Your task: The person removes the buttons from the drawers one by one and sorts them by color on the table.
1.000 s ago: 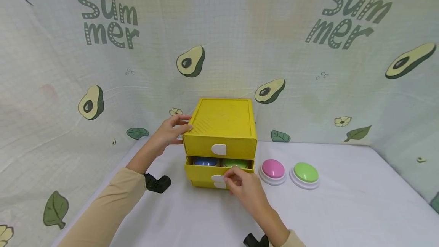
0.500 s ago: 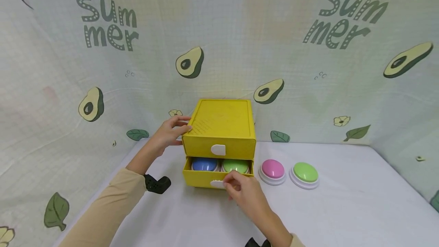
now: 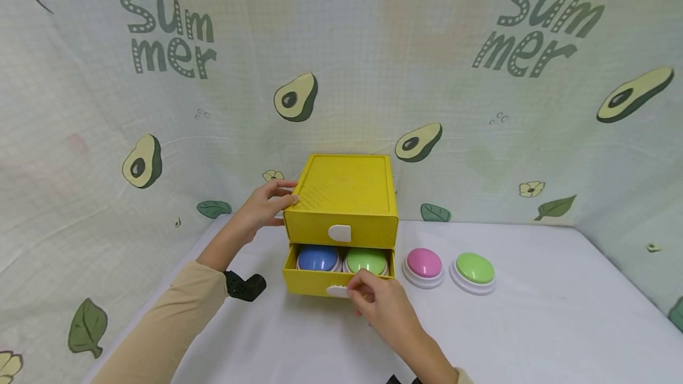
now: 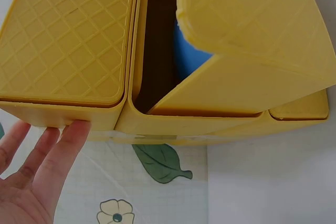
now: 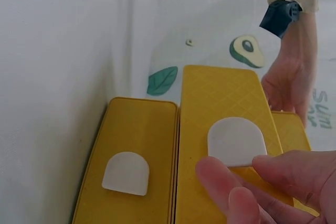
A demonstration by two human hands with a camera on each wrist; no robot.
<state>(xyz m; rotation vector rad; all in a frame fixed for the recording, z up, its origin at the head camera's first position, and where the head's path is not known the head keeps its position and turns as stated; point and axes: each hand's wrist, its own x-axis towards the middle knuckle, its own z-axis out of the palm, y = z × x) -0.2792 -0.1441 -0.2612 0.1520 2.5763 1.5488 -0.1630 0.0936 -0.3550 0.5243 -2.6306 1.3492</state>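
Left word: "summer" (image 3: 169, 31), split in two rows, "sum" over "mer", in gray-green letters on the cloth (image 3: 352, 28).
Left hand (image 3: 262, 205): fingers mostly straight, touching the side of the box and not wrapped around anything.
Yellow box (image 3: 349, 185): on the white table (image 3: 539, 325), between the two hands, with three drawers one above another.
Blue button (image 3: 318, 258): inside the middle drawer, on the left.
Middle drawer (image 3: 306, 282): pulled partly out.
White handle (image 3: 336, 291): on the front of that drawer.
Green button (image 3: 366, 260): in the same drawer, beside the blue one.
Right hand (image 3: 385, 300): pinching the white handle with thumb and finger.
Pink button (image 3: 424, 262): on the table, right of the box.
Other green button (image 3: 475, 268): just beside the pink one.
Right word: "summer" (image 3: 539, 27) again, slanted, on the cloth.
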